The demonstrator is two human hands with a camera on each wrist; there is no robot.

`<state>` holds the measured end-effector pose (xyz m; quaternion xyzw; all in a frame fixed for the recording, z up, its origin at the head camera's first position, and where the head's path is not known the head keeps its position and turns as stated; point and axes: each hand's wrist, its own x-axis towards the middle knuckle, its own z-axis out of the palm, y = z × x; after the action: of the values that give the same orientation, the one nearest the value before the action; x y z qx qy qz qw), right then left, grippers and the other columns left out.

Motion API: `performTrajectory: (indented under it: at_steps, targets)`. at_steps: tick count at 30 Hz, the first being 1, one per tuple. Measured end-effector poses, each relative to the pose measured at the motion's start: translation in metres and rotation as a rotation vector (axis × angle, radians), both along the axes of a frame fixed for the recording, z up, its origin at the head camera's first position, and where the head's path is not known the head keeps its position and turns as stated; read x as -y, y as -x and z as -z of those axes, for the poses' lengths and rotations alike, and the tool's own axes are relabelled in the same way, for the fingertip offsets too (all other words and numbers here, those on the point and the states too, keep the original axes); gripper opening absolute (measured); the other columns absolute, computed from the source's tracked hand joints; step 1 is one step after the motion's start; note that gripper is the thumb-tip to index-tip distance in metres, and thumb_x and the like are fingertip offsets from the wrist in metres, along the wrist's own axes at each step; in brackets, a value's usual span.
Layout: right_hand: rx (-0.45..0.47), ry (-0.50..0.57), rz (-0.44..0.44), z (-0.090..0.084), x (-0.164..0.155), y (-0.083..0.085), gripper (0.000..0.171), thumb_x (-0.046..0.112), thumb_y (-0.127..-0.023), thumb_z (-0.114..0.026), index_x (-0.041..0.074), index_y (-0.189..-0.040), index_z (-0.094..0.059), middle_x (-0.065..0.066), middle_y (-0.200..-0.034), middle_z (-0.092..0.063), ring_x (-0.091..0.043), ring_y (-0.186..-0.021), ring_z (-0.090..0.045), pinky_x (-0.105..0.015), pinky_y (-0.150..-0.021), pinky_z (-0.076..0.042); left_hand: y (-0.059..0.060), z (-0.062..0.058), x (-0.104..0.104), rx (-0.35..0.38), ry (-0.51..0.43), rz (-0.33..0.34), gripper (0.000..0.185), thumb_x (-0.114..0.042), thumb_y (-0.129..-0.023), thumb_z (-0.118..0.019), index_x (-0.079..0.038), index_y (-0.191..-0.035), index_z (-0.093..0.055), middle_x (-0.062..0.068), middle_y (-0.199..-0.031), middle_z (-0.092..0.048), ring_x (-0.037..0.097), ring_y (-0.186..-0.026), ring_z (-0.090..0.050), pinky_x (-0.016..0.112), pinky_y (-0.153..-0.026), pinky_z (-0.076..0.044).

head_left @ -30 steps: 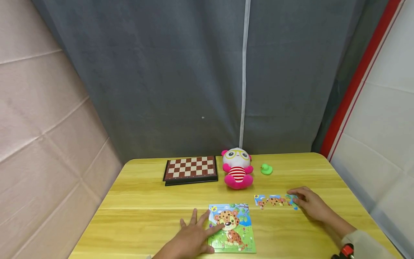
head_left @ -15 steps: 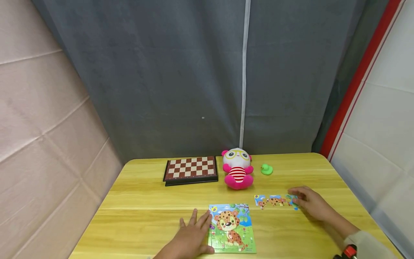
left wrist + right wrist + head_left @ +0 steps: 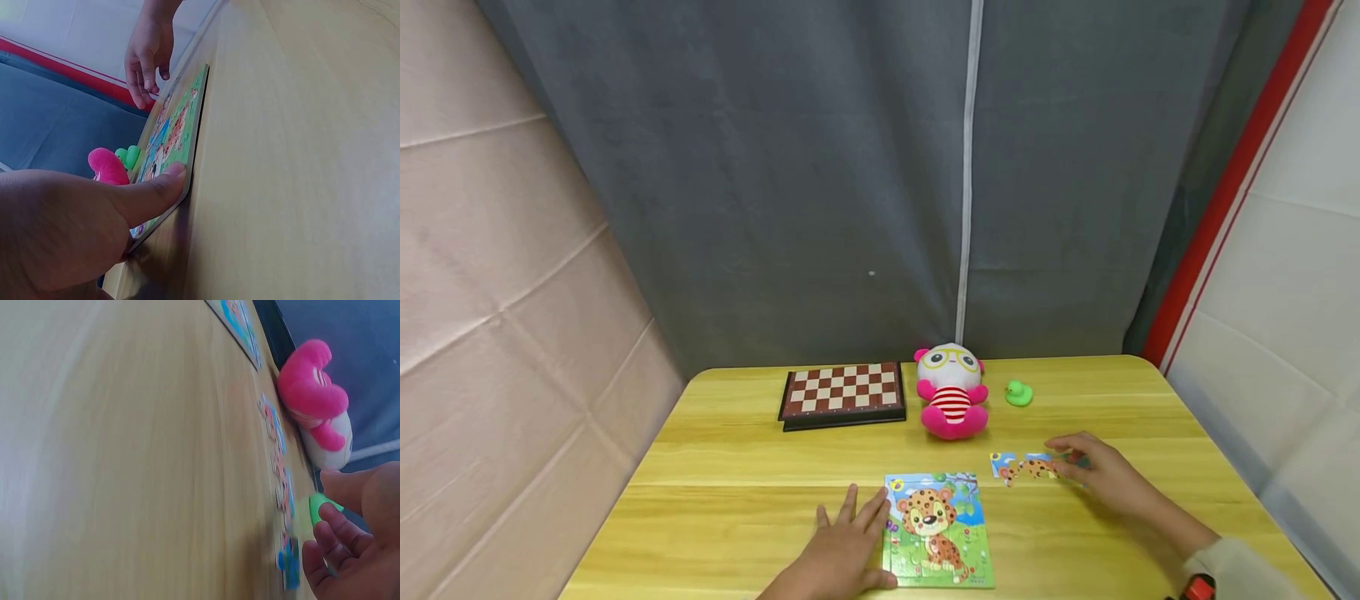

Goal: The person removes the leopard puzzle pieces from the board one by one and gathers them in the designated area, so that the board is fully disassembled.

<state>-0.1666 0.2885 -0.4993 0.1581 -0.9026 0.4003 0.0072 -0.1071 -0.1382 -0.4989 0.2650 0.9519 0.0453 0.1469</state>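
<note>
As the left hand (image 3: 841,548) rests spread at the left edge of the puzzle (image 3: 936,533), we guess it's steadying it.
Right hand (image 3: 1099,473), half-bent: at the row of pieces (image 3: 1036,468) on the worktop (image 3: 730,517), probably lined up for picking; grip, we can't tell.

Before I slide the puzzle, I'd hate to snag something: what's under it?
The puzzle lies on the table, the left hand at its left edge. Whatever is directly beneath is covered and can't be seen.
</note>
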Motion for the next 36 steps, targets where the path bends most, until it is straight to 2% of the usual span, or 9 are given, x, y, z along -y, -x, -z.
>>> performTrajectory:
  at_steps: [8, 20, 27, 31, 36]
  targets:
    - [0.020, 0.026, -0.042, 0.001, 0.024, 0.000, 0.033, 0.011, -0.092, -0.067, 0.003, -0.123, -0.064, -0.011, -0.114, -0.062, -0.016, -0.091, -0.057, -0.024, -0.072, -0.049, 0.000, 0.004, 0.002, -0.018, -0.006, 0.018, 0.099, -0.077, -0.078, -0.047, -0.020, -0.156, -0.026, -0.003, -0.164, -0.010, 0.046, -0.146, -0.012, 0.081, -0.095, -0.024]
    - [0.029, 0.071, -0.150, -0.003, 0.053, -0.001, 0.034, 0.014, -0.093, -0.065, 0.003, -0.125, -0.063, -0.012, -0.112, -0.062, -0.022, -0.093, -0.059, -0.025, -0.077, -0.051, 0.000, 0.005, 0.003, -0.019, -0.011, 0.022, 0.098, -0.077, -0.078, -0.046, -0.020, -0.156, -0.025, -0.003, -0.164, -0.010, 0.046, -0.146, -0.011, 0.081, -0.095, -0.024]
    - [0.116, 0.084, -0.175, -0.002, 0.073, 0.000, 0.035, 0.019, -0.095, -0.064, 0.007, -0.128, -0.061, -0.008, -0.113, -0.059, -0.015, -0.092, -0.055, -0.023, -0.075, -0.049, 0.000, 0.006, 0.004, -0.025, -0.025, 0.027, 0.099, -0.077, -0.079, -0.047, -0.020, -0.156, -0.025, -0.003, -0.164, -0.011, 0.046, -0.146, -0.012, 0.082, -0.095, -0.023]
    - [0.123, 0.094, -0.207, -0.001, 0.086, -0.001, 0.035, 0.017, -0.095, -0.064, 0.007, -0.129, -0.061, -0.008, -0.118, -0.059, -0.017, -0.095, -0.055, -0.023, -0.077, -0.049, 0.000, 0.005, 0.004, -0.026, -0.022, 0.029, 0.099, -0.077, -0.079, -0.046, -0.020, -0.156, -0.025, -0.003, -0.164, -0.011, 0.046, -0.146, -0.012, 0.082, -0.095, -0.024]
    - [0.129, 0.085, -0.232, 0.001, 0.101, -0.001, 0.035, 0.017, -0.095, -0.065, 0.007, -0.128, -0.061, -0.006, -0.116, -0.060, -0.021, -0.096, -0.055, -0.023, -0.078, -0.048, 0.000, 0.004, 0.004, -0.024, -0.023, 0.030, 0.098, -0.077, -0.079, -0.045, -0.020, -0.156, -0.024, -0.003, -0.164, -0.011, 0.046, -0.146, -0.012, 0.081, -0.095, -0.024]
